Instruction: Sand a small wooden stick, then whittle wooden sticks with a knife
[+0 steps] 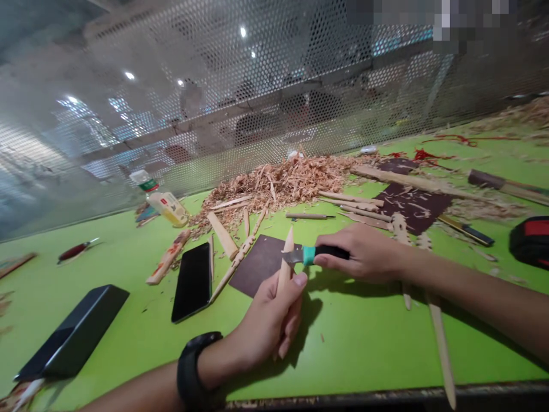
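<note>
My left hand (274,317), with a black watch (195,366) on the wrist, is closed around a pale wooden stick (285,272). The stick points up and away, its far end tapering to a tip. In my right hand (364,252) is a carving knife (330,253) with a black handle and a teal band near the blade. Its short metal blade lies against the stick, just above my left fingers. Beneath the stick, a dark brown sheet of sandpaper (253,266) rests on the green table (343,343).
A heap of wood shavings (274,180) lies at the back before a perforated metal screen (257,86). Left are a phone (193,280), a plastic bottle (165,205) and a black wedge-shaped box (81,326). Carved sticks (440,337) lie under my right arm; a tape measure (532,240) sits far right.
</note>
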`<state>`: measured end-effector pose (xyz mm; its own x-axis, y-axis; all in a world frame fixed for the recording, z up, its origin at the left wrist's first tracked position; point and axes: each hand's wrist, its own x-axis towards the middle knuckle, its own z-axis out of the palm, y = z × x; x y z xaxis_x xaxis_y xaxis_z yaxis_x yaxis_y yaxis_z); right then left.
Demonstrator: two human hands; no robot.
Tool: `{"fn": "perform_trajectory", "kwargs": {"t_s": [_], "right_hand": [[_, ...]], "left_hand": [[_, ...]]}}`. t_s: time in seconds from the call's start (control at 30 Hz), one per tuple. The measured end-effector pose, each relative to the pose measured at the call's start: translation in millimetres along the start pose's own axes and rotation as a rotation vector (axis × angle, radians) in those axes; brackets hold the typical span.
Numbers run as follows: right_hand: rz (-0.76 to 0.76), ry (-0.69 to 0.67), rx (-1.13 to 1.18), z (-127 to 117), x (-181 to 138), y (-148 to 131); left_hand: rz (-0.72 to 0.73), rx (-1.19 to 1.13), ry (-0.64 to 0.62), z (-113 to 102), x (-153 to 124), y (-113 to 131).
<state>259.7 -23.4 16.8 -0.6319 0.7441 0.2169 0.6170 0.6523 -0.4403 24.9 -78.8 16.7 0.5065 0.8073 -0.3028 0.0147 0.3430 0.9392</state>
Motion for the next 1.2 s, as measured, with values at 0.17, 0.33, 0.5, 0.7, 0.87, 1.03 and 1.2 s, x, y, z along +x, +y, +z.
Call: {"fn": "perform_trajectory", "kwargs": {"t_s": [0.17, 0.33, 0.5, 0.7, 0.87, 1.03, 1.2], "right_hand": [[0.088, 0.057, -0.008, -3.7, 0.1, 30.3], [0.270, 0.216, -0.141, -21.2, -3.2, 54.4], [0.144, 0.198, -0.023, -16.8, -1.3, 23.9], [0.045, 0.121, -0.040, -11.4, -2.3, 14.8], [0.052, 0.122, -0.082, -13.7, -3.8, 19.5], [-0.023, 0.126, -0.051, -12.6, -3.4, 13.7], [-0.029, 0.089, -0.024, -10.9, -2.5, 13.4]], "left_hand": [[-0.049, 0.115, -0.031, 0.7, -11.0, -2.5], [-0.101, 0.224, -0.155, 1.1, -17.7, -4.5], [0.168, 0.224, 0.103, -1.7, -4.4, -1.7], [0.210, 0.062, 0.112, -4.0, -2.2, -1.9], [0.208, -0.040, 0.081, -6.4, 0.2, 1.5], [0.194, -0.072, 0.075, -6.8, 0.6, 4.3], [0.225, -0.093, 0.077, -6.1, 1.8, 0.7]]}}
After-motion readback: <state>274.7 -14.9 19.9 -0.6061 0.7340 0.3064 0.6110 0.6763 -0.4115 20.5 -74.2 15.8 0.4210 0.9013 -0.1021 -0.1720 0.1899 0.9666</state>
